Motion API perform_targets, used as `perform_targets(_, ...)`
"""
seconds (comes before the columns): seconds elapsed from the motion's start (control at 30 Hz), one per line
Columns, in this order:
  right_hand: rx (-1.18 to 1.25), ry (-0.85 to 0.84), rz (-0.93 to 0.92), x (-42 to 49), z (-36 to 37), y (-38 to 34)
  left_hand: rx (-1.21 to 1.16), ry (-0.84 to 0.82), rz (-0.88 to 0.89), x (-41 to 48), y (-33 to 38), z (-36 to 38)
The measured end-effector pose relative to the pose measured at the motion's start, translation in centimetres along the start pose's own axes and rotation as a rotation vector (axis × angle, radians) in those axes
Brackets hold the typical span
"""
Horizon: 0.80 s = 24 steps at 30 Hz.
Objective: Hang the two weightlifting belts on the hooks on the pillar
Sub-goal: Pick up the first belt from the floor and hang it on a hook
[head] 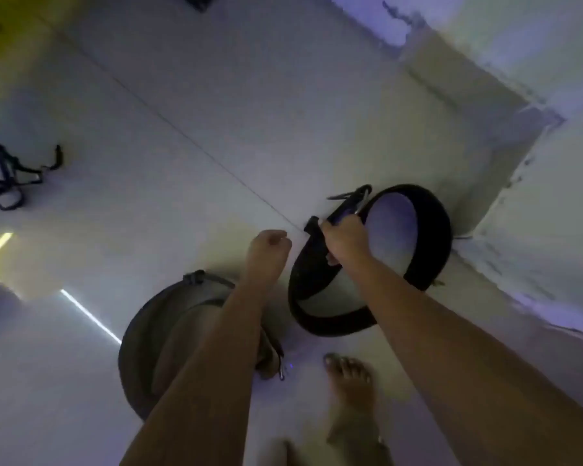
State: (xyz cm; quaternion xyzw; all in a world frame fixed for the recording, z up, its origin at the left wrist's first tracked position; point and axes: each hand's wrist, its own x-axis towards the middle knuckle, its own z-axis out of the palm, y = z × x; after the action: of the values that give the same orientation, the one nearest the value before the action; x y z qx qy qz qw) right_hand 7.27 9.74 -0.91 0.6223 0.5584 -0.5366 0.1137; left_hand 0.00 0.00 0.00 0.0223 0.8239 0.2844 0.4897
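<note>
A black weightlifting belt [431, 237] lies curled in a loop on the white tiled floor beside the base of the pillar [535, 230]. My right hand [345, 242] is shut on its near edge by the metal buckle [357, 196]. A second belt, grey-brown [139, 334], sits looped on the floor at lower left, partly hidden behind my left forearm. My left hand [266, 250] hovers between the two belts with curled fingers, holding nothing. No hooks are in view.
A bare foot [349, 381] stands on the floor just below the black belt. A black strap harness [11, 176] lies at the far left. Light strips reflect on the tiles at left. The wall skirting [451, 72] runs along the upper right.
</note>
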Motion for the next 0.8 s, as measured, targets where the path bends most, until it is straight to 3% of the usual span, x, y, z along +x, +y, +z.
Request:
perform_targets(0.17, 0.119, 0.098, 0.024, 2.7, 2.9, 0.5, -0.109, -0.082, -0.054, 3.4, -2.0, 1.7)
perform_targets(0.4, 0.163, 0.026, 0.008, 2.9, 2.5, 1.3, -0.273, -0.213, -0.165, 3.5, -2.3, 2.3)
perform_targets(0.53, 0.328, 0.043, 0.129, 2.0, 0.6, 2.1, -0.226, -0.152, -0.102, 2.3, -1.8, 2.0)
perform_targets(0.63, 0.377, 0.018, 0.144, -1.2, -1.4, 2.1, -0.188, -0.129, -0.036, -0.2, 0.1, 1.0)
perform_targets(0.8, 0.474, -0.054, 0.05, -12.1, -7.7, 0.3, -0.085, -0.233, 0.038, -8.9, 6.4, -2.5)
